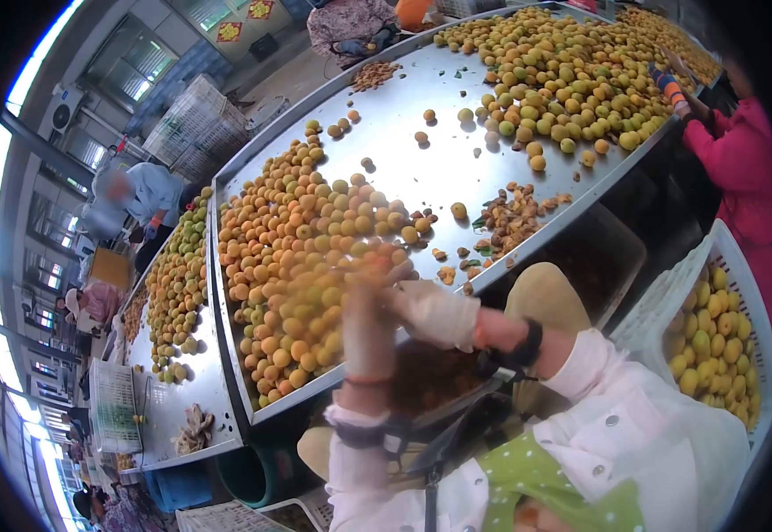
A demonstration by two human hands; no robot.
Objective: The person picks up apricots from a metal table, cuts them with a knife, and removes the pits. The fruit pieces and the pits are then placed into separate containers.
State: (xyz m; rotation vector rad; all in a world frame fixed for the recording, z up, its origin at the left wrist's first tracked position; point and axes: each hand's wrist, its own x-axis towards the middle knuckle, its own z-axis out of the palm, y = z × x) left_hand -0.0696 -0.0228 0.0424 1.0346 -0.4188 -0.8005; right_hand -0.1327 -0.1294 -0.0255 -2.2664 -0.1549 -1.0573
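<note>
Two hands in pale gloves meet at the near edge of a metal table, beside a large pile of orange-yellow fruit. My left hand is smeared by motion over the near end of the pile; its fingers cannot be made out. My right hand is bent toward the left one, with its fingertips blurred and whatever they hold hidden. Small brown fruit pieces lie on the table, to the right of the pile.
A crate of yellow fruit stands at the right. More fruit covers the table's far end, where a person in pink reaches in. A second table is on the left, with a person in blue behind it.
</note>
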